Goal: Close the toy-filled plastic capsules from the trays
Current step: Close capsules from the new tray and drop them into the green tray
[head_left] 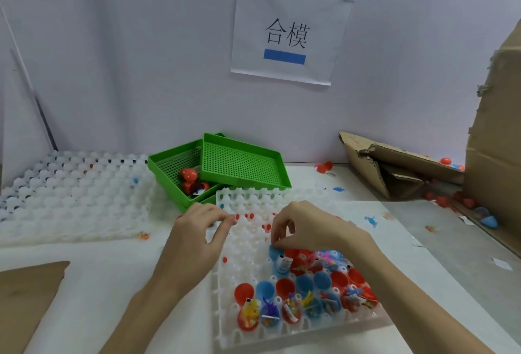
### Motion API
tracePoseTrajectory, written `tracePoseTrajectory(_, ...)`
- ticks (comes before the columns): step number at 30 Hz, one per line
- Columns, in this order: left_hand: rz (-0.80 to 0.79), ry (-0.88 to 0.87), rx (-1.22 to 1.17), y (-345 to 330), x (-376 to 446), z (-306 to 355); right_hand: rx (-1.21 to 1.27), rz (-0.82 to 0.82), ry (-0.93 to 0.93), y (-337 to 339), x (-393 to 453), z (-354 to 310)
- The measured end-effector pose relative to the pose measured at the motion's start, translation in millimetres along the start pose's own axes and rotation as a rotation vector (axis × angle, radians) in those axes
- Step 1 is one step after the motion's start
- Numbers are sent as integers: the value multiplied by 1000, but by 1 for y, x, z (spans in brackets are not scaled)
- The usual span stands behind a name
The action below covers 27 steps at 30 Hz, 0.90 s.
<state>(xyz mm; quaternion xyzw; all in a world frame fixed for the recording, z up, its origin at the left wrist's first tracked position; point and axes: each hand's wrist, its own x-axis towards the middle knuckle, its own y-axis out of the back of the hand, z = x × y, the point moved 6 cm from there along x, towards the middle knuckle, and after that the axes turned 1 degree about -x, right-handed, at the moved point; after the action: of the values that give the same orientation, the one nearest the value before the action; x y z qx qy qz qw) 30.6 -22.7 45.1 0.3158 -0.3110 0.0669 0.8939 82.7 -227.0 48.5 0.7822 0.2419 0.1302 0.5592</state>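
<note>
Blue capsule [275, 252] (open) under right grip [293, 226] fingertips

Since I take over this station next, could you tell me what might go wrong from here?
The right hand pinches at a blue capsule beside a paper slip; the slip could get caught in the seam. The open capsules in the near rows are packed tight in the white tray, so a nudge might spill toys. The left hand rests at the tray's edge and could shift it.
</note>
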Motion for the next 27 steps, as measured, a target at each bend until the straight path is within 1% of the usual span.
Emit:
tracePoseTrajectory(2,-20,11,-99,-2,0,1,12,46,-18,12,0,1)
tracePoseTrajectory(3,-62,15,-168,-4,-1,3,29,83,-35,20,0,2)
tracePoseTrajectory(6,-262,23,-316,-19,-6,11,87,211,-88,36,0,4)
tracePoseTrajectory(7,-292,24,-340,-24,-8,13,117,242,-103,36,1,4)
tracePoseTrajectory(9,-261,27,-372,-28,-9,15,179,285,-129,26,1,1)
tracePoseTrajectory(11,-182,42,-400,-27,-7,15,245,337,-156,13,1,-1)
tracePoseTrajectory(13,-124,73,-409,-23,-5,12,359,426,-185,4,-2,-1)
tracePoseTrajectory(15,-101,136,-428,-20,-3,7,565,506,-181,-2,-6,-1)
tracePoseTrajectory(17,-84,214,-476,-17,-2,1,808,550,-128,-5,-11,-6)
tracePoseTrajectory(19,-74,259,-522,-14,-1,-3,924,586,-62,-3,-16,-12)
tracePoseTrajectory(23,-79,248,-568,-10,2,-4,890,648,33,0,-23,-24)
tracePoseTrajectory(27,-69,283,-580,-8,0,-6,814,607,121,-3,-23,-35)
